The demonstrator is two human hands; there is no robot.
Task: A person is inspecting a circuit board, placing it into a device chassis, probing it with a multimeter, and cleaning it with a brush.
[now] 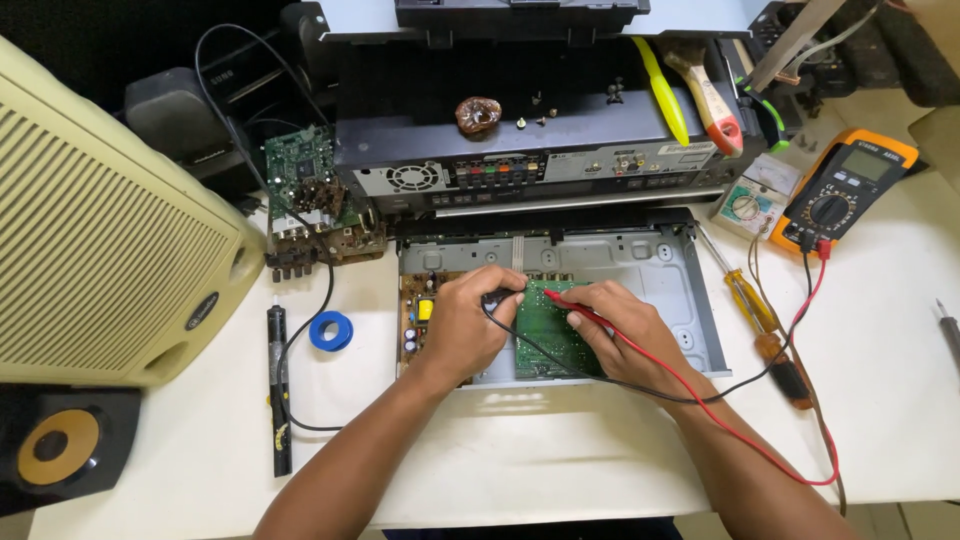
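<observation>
Speaker cabinet (100, 230), cream and grilled, fills the left of the white bench (560, 450), with a blue tape roll (331, 331) just beside it. Next comes the opened metal chassis (650, 270). Over it the left hand (465, 325) is closed around a black probe (497, 297), and the right hand (620, 335) pinches a red probe (580, 308), both tips on the green circuit board (545, 325) inside the chassis. Red and black leads run right to an orange multimeter (845, 190).
</observation>
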